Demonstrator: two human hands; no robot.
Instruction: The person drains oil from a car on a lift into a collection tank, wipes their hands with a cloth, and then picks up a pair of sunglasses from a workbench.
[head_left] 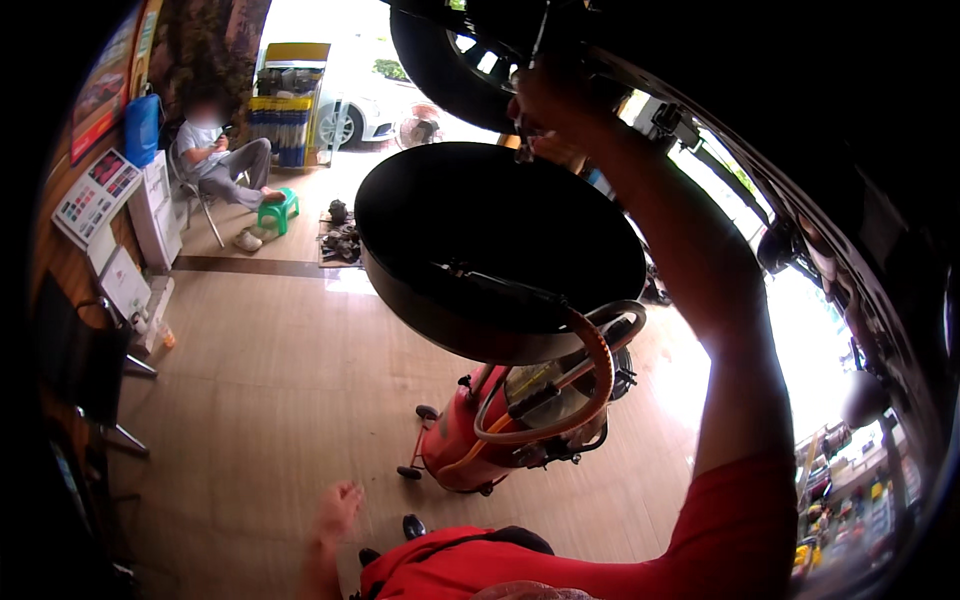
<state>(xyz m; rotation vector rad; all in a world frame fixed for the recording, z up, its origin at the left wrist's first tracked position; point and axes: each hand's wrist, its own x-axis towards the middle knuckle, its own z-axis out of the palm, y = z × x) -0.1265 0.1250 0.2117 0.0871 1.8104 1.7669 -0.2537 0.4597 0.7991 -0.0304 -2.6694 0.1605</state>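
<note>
Right hand (pixel 548 105), top: clamped on thin rod (pixel 540 38) | black pan (pixel 435 325) below | my left hand (pixel 340 508), lower left: unclenched

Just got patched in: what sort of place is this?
Probably a car repair shop: there's a raised tyre, a black pan on a red tank, and a white car beyond.

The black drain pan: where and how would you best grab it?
Probably by the drain pan's left rim, coming from the person's left: the round edge is exposed there, while the curved brown hose crowds its near right side.
</note>
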